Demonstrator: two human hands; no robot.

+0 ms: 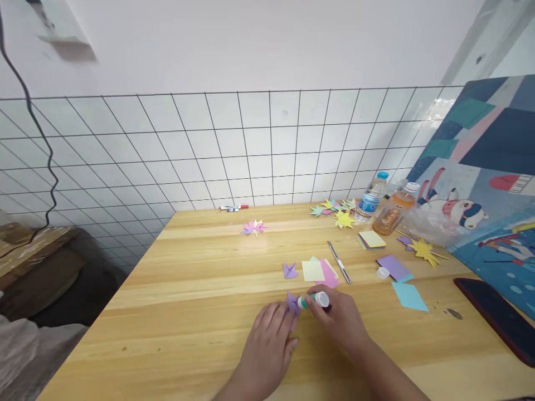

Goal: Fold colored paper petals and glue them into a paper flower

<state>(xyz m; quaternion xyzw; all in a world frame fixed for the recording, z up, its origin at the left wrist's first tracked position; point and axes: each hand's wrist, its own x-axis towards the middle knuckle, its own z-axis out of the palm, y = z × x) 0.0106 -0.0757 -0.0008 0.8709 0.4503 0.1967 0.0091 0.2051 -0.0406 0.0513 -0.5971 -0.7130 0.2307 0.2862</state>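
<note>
In my right hand (340, 317) is a glue stick (310, 301) with a green and white body, its tip against a folded purple paper piece (293, 302). My left hand (270, 345) lies flat on the table, fingers stretched out, its fingertips pressing the edge of that purple piece. Part of the piece is hidden under the fingers. Just beyond it sits a second folded purple paper (290, 271). Loose yellow (312, 271) and pink paper squares (329, 274) overlap beside it. A small white cap (382, 273) rests farther right.
A slim pen-like tool (339, 262) lies behind the squares. Paper stars (344, 219), a water bottle (371, 196) and an orange drink bottle (395, 209) stand back right. A paper stack (371, 240), blue sheet (409, 296) and phone (497, 317) are right; a pink-yellow star (254, 227) and markers (234, 208) lie behind.
</note>
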